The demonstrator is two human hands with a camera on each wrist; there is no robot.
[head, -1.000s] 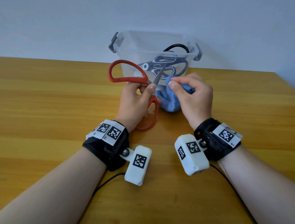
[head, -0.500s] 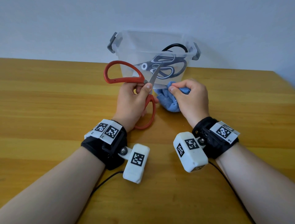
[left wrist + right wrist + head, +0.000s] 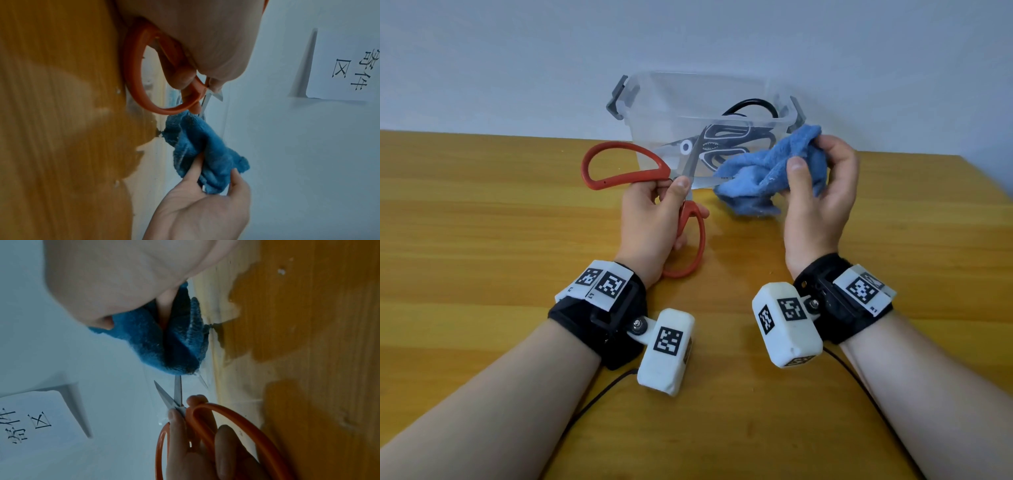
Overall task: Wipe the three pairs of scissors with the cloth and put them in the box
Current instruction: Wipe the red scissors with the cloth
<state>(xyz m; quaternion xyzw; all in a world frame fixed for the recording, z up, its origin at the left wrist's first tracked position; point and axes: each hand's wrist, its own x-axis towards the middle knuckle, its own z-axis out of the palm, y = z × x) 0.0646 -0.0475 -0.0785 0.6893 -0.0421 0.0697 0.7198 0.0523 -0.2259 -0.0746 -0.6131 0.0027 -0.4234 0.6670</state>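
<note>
My left hand (image 3: 657, 212) grips the red-handled scissors (image 3: 619, 164) at the pivot, thumb on top, blades spread apart and pointing toward the box. One blade tip lies against the blue cloth (image 3: 767, 168), which my right hand (image 3: 822, 192) holds bunched between thumb and fingers, palm turned up. The left wrist view shows the red scissors (image 3: 135, 78) above the cloth (image 3: 197, 149). In the right wrist view the cloth (image 3: 160, 344) sits just over the two blades of the red scissors (image 3: 174, 394). The clear plastic box (image 3: 664, 102) stands behind, holding black-handled scissors (image 3: 722, 144) and another black handle loop (image 3: 750, 104).
The wooden table (image 3: 482, 274) spreads wide on both sides of my hands. A pale wall (image 3: 688, 34) rises right behind the box. Grey latches (image 3: 619, 99) stick out at the box ends. Thin black cables (image 3: 599, 394) trail from my wrists.
My right hand has turned palm up and lifted the cloth up and to the right, off the table. The left hand keeps the red scissors in nearly the same place.
</note>
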